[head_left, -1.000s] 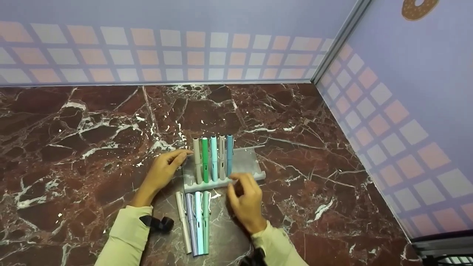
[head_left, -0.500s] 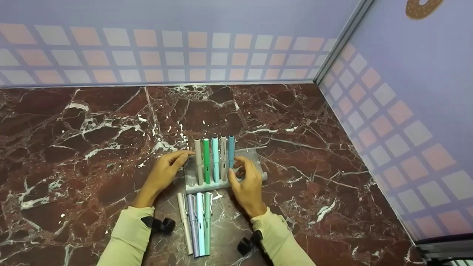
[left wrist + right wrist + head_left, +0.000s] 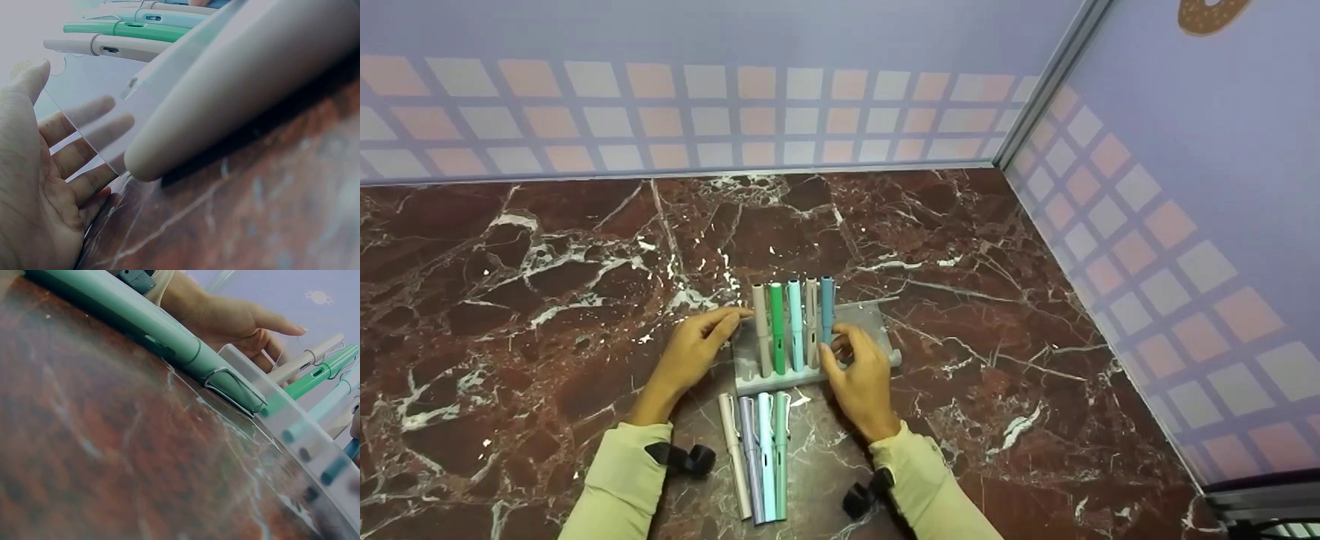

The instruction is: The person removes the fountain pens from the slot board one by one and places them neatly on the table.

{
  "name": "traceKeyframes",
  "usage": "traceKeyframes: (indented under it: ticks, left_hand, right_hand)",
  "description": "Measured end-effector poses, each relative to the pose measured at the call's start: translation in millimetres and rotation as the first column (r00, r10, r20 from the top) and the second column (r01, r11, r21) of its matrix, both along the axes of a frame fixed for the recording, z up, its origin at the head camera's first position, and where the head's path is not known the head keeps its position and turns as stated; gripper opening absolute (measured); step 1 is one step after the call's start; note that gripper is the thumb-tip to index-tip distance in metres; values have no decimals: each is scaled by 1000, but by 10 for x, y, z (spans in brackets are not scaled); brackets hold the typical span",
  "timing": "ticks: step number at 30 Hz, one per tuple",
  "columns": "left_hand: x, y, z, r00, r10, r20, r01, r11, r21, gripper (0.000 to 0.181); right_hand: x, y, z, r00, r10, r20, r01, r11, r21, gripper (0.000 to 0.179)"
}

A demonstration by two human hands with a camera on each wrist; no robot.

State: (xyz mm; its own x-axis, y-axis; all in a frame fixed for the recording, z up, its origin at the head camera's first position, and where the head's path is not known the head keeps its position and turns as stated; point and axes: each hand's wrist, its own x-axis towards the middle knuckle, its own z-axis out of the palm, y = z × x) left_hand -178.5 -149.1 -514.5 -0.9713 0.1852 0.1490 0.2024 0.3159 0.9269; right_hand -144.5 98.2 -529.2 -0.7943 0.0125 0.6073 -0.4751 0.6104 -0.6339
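Observation:
Several pens lean in a row on a clear plastic pen stand point(image 3: 862, 322): a beige pen point(image 3: 761, 330), a green pen point(image 3: 777, 330), a light blue pen point(image 3: 795, 326), a grey-beige pen point(image 3: 811, 322) and a dark blue pen point(image 3: 826, 311) at the right end. My right hand point(image 3: 861, 382) pinches the dark blue pen low down with thumb and forefinger. At the stand's left edge is my left hand point(image 3: 690, 356); in the left wrist view its extended fingers point(image 3: 84, 146) show through the clear panel, behind it. Its thumb lies near the panel's edge.
Before the stand, more pens lie side by side on the dark red marbled table point(image 3: 547, 360): a beige one point(image 3: 735, 457), a purple one point(image 3: 751, 457), a pale blue one point(image 3: 766, 457) and a sea-green one point(image 3: 781, 457). Checkered wall panels point(image 3: 697, 112) border the table behind and right.
From below the stand's front lip, my right hand has risen to the dark blue pen and taken hold of it. The left hand has stayed at the stand's left edge.

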Motion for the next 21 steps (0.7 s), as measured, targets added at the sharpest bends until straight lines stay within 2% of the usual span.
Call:
traceKeyframes:
  ticks: [4,9,16,21]
  left_hand:
    - [2,13,-2,1000,12,-1,-12,1000,-11,27]
    - [3,4,-2,1000,-5,-5,5,1000,-1,26]
    - [-9,-17,-14,998,-31,-49,32,999,20,26]
    - [-15,-23,-20,998,-33,-49,34,999,12,26]
  right_hand:
    - [9,-1,13,999,6,35,-6,1000,-20,23]
    - [15,0,21,998,14,55,-13,1000,-24,22]
    - [30,-1,37,998,8,66,-7,1000,-20,23]
    - [27,-3,40,998,4,60,-3,1000,-14,23]
